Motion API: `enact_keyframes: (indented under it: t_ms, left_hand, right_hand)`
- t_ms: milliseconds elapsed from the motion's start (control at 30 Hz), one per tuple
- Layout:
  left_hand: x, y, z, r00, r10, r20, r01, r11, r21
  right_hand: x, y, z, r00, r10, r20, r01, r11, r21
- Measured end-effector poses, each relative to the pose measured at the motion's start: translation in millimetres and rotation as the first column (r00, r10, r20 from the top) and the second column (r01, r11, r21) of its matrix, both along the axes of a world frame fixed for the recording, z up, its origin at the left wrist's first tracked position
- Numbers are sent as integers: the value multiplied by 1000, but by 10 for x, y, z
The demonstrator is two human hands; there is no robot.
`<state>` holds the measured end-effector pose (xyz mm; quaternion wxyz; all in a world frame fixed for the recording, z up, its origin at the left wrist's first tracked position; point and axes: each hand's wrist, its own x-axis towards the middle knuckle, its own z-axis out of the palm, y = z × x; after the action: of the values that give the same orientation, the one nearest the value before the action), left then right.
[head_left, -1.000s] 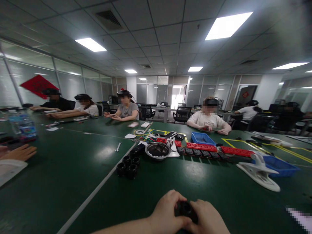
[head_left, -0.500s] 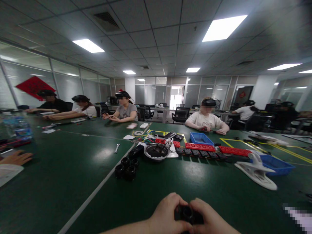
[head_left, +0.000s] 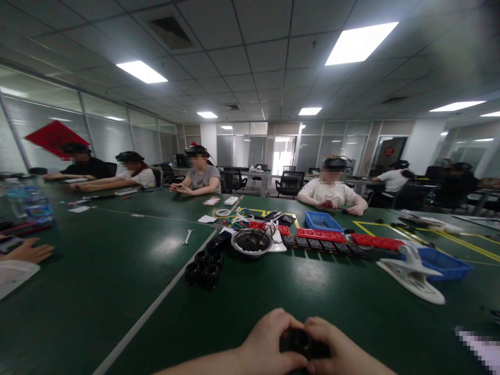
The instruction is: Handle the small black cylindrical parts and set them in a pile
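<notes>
At the bottom of the head view, my left hand (head_left: 267, 338) and my right hand (head_left: 332, 337) are closed from both sides around a black part (head_left: 302, 339). A round opening shows on top of it; its lower portion is hidden by my fingers, and I cannot make out its exact kind. Farther forward on the green table (head_left: 242, 312), several black ring-shaped pieces (head_left: 210, 273) stand in a cluster. A metal bowl (head_left: 252, 252) with dark contents sits just beyond them.
Red socket strips (head_left: 320, 235) and black socket modules (head_left: 324, 246) lie in a row beyond my hands. A white clamp-like piece (head_left: 414, 281) and a blue tray (head_left: 443, 263) are at right. A wrench (head_left: 188, 237) lies left; a person's hand (head_left: 31, 251) rests at far left.
My hands stay in nearly the same place, and the black part between them appears slightly turned. Across the table, the person in grey has brought their hands together.
</notes>
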<state>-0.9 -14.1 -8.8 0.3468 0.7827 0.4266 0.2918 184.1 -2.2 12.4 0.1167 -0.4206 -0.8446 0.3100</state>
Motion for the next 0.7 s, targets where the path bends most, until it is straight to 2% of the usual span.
enact_keyframes:
  t_ms: [67, 200, 333, 400, 533, 633, 700]
  left_hand:
    - [11, 11, -26, 1000, 8, -1, -8, 1000, 1]
    - [46, 22, -73, 995, 98, 4, -98, 995, -16]
    - [53, 23, -62, 990, 142, 6, -142, 990, -21]
    - [38, 24, -41, 994, 110, 15, -109, 994, -15]
    - [0, 20, -12, 999, 27, 29, -27, 1000, -2]
    - [-3, 16, -22, 1000, 24, 20, -24, 1000, 5]
    - [12, 18, -40, 999, 36, 19, -36, 999, 9]
  right_hand:
    - [12, 33, -64, 999, -32, 17, 32, 999, 11]
    - [-78, 4, -184, 980, -164, 116, 138, 969, 204]
    - [-182, -88, -129, 953, -211, 217, 135, 938, 320]
    - [-180, -112, -51, 954, -195, 229, 127, 951, 283]
    - [-81, -87, 68, 988, -91, 125, 78, 992, 99]
    - [-22, -32, 64, 997, -39, 64, 38, 999, 20]
    - [-22, -5, 17, 996, -59, 67, 57, 998, 22]
